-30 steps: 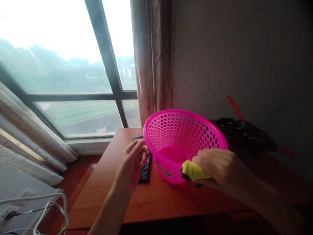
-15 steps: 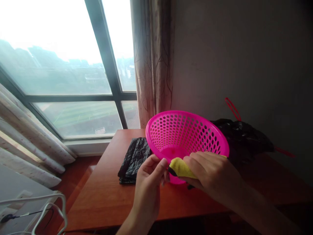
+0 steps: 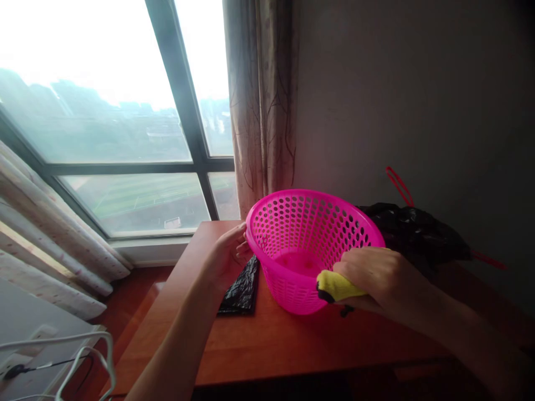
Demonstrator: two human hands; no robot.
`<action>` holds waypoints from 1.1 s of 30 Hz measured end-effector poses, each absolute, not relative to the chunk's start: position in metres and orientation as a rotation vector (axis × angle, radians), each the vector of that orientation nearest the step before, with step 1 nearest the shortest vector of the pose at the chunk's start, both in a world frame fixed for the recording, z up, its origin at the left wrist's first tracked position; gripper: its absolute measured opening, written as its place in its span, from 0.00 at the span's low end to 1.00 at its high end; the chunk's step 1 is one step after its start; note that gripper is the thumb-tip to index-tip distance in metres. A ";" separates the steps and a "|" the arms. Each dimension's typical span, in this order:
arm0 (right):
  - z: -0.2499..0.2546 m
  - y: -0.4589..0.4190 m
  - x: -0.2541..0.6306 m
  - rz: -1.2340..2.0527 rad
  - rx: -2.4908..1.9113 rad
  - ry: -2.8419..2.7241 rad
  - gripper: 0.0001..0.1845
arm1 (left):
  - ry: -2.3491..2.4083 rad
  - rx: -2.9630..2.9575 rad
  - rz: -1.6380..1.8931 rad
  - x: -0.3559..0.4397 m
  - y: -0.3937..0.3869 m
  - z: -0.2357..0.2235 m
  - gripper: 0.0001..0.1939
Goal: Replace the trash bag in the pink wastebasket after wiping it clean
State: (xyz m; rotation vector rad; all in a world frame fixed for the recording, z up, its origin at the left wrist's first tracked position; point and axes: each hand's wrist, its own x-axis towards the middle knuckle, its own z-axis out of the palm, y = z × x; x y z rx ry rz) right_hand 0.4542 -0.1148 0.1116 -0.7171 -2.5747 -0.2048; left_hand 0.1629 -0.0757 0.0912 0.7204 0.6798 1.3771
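A bright pink plastic basket (image 3: 288, 289) with round holes is on the wooden table, its mouth facing me and tipped slightly. At its left rim, my left hand (image 3: 228, 256) is closed on the edge, with some fingers hidden behind the wall. My right hand (image 3: 371, 273) grips a folded yellow cloth (image 3: 340, 285) with a dark edge and presses it against the right front rim. Beneath my left hand, partly covered, lies a folded black plastic bag (image 3: 240, 292).
A black plastic bag with red drawstrings (image 3: 418, 228) lies on the table (image 3: 246, 351) at the back right, by the wall. A curtain (image 3: 267, 111) and a window (image 3: 125, 206) are behind and left. White cables (image 3: 106, 356) loop at the lower left.
My left hand has shifted from the front rim to the basket's left rim. The right hand and yellow cloth have slid right along the rim. The basket sits a little more upright.
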 end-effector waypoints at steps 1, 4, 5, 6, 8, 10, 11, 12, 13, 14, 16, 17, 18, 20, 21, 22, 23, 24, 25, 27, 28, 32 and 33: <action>0.110 -0.116 0.453 -0.223 -0.712 -2.568 0.16 | 0.670 0.739 1.363 0.163 -0.075 0.090 0.08; 0.108 -0.119 0.448 -0.277 -0.709 -2.542 0.14 | 0.669 0.741 1.385 0.164 -0.081 0.083 0.09; 0.107 -0.121 0.446 -0.296 -0.723 -2.525 0.14 | 0.700 0.738 1.418 0.165 -0.086 0.080 0.09; 0.107 -0.122 0.443 -0.317 -0.740 -2.506 0.14 | 0.733 0.747 1.444 0.167 -0.093 0.077 0.10; 0.106 -0.124 0.435 -0.359 -0.777 -2.466 0.14 | 0.799 0.803 1.470 0.174 -0.110 0.072 0.11; 0.104 -0.127 0.426 -0.405 -0.819 -2.429 0.14 | 0.856 0.875 1.462 0.186 -0.129 0.069 0.13; 0.103 -0.129 0.420 -0.431 -0.842 -2.408 0.14 | 0.880 0.889 1.457 0.193 -0.139 0.068 0.13; 0.101 -0.132 0.415 -0.459 -0.862 -2.387 0.13 | 0.895 0.872 1.457 0.200 -0.147 0.068 0.13; 0.099 -0.135 0.409 -0.487 -0.876 -2.368 0.13 | 0.897 0.824 1.464 0.208 -0.154 0.067 0.12; 0.096 -0.137 0.404 -0.516 -0.883 -2.351 0.12 | 0.890 0.765 1.472 0.215 -0.160 0.065 0.12; 0.091 -0.143 0.395 -0.558 -0.888 -2.336 0.11 | 0.864 0.649 1.503 0.225 -0.166 0.062 0.13; 0.088 -0.145 0.392 -0.569 -0.892 -2.335 0.11 | 0.856 0.613 1.522 0.228 -0.168 0.060 0.14; 0.085 -0.146 0.390 -0.575 -0.898 -2.337 0.10 | 0.854 0.595 1.543 0.230 -0.169 0.058 0.15; 0.079 -0.147 0.389 -0.568 -0.903 -2.356 0.09 | 0.861 0.605 1.569 0.231 -0.168 0.054 0.15; 0.076 -0.146 0.390 -0.558 -0.898 -2.368 0.09 | 0.872 0.622 1.571 0.230 -0.168 0.052 0.15; 0.073 -0.145 0.391 -0.548 -0.891 -2.382 0.10 | 0.885 0.641 1.566 0.229 -0.167 0.050 0.15; 0.070 -0.144 0.392 -0.536 -0.883 -2.395 0.11 | 0.896 0.657 1.561 0.228 -0.165 0.049 0.15; 0.068 -0.142 0.394 -0.526 -0.875 -2.407 0.12 | 0.906 0.669 1.557 0.226 -0.164 0.048 0.14; 0.065 -0.141 0.397 -0.522 -0.867 -2.415 0.12 | 0.910 0.679 1.554 0.224 -0.161 0.048 0.14; 0.062 -0.137 0.403 -0.518 -0.844 -2.437 0.13 | 0.899 0.700 1.566 0.217 -0.154 0.050 0.14; 0.061 -0.136 0.407 -0.513 -0.825 -2.455 0.13 | 0.887 0.715 1.575 0.211 -0.150 0.051 0.13; 0.065 -0.130 0.430 -0.488 -0.722 -2.549 0.14 | 0.842 0.798 1.562 0.183 -0.123 0.059 0.12; 0.067 -0.128 0.436 -0.499 -0.708 -2.552 0.13 | 0.833 0.813 1.563 0.176 -0.116 0.062 0.12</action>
